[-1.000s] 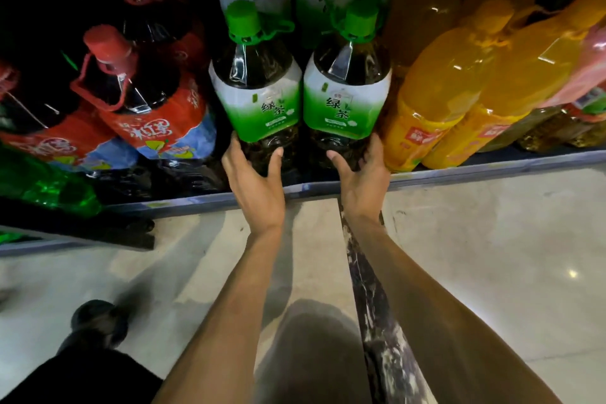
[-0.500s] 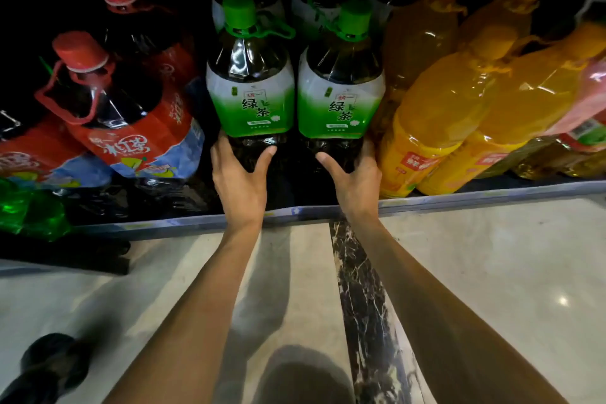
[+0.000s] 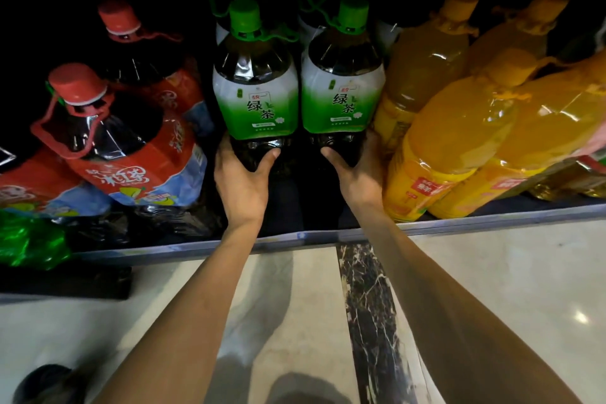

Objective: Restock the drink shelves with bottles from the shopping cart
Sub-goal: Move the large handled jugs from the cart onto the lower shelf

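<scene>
Two large green-tea bottles with green caps stand side by side on the bottom shelf (image 3: 295, 236). My left hand (image 3: 241, 180) grips the base of the left green-tea bottle (image 3: 255, 92), thumb and fingers curled round it. My right hand (image 3: 355, 174) grips the base of the right green-tea bottle (image 3: 342, 88) the same way. Both bottles stand upright, set back from the shelf's front edge. More green-capped bottles stand in the dark behind them.
Red-capped dark tea bottles (image 3: 108, 141) lean at the left of the pair. Orange juice bottles (image 3: 459, 134) lean at the right, close to my right hand. A green bottle (image 3: 29, 239) lies at the far left. Pale tiled floor (image 3: 508, 289) stretches below the shelf.
Both hands have pushed the two green-tea bottles farther back onto the shelf, away from its front edge. The view has moved closer to the shelf.
</scene>
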